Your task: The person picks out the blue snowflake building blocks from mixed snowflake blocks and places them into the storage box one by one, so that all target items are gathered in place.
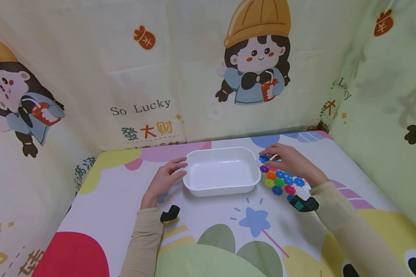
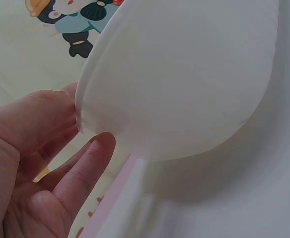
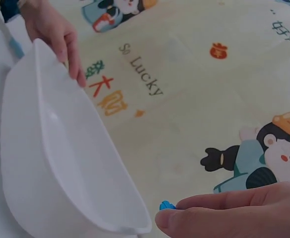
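A white rectangular plastic basin [image 1: 222, 190] stands on the table, its inside bare in the head view. At its left end, my left hand [image 1: 164, 179] rests fingertips against the outer wall and rim; the left wrist view shows relaxed fingers [image 2: 85, 168] touching just under the lip. Beside the right end, my right hand [image 1: 287, 159] hovers over a pile of colourful flower-shaped plastic discs [image 1: 279, 182]. Between its thumb and forefinger it pinches a small blue disc [image 3: 167, 205], near the basin's rim in the right wrist view. Most of that disc is hidden by the fingers.
The discs, in blue, green, orange, pink and purple, lie partly under my right hand and wrist. A patterned cloth [image 1: 256, 221] covers the table. Printed curtains [image 1: 194, 77] hang behind and at both sides. Black wrist straps [image 1: 170, 213] sit at the cuffs.
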Available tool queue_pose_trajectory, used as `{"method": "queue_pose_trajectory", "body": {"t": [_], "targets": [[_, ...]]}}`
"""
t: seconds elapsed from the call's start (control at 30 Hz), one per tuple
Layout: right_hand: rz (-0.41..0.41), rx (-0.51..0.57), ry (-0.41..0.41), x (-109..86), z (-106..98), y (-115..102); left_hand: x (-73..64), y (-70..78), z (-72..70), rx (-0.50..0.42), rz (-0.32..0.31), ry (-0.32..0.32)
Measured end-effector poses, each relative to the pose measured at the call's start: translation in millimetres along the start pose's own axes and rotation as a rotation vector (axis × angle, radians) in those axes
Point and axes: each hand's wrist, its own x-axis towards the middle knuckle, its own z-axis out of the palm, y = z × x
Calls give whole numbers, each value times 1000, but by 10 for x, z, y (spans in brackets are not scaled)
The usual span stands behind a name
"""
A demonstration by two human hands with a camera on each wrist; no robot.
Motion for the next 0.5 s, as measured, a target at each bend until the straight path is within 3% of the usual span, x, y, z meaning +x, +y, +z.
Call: {"method": "queue_pose_trajectory", "body": {"t": [0.5], "targets": [[-4, 63, -43, 356, 91, -148, 12, -13, 2, 3, -3, -1]]}}
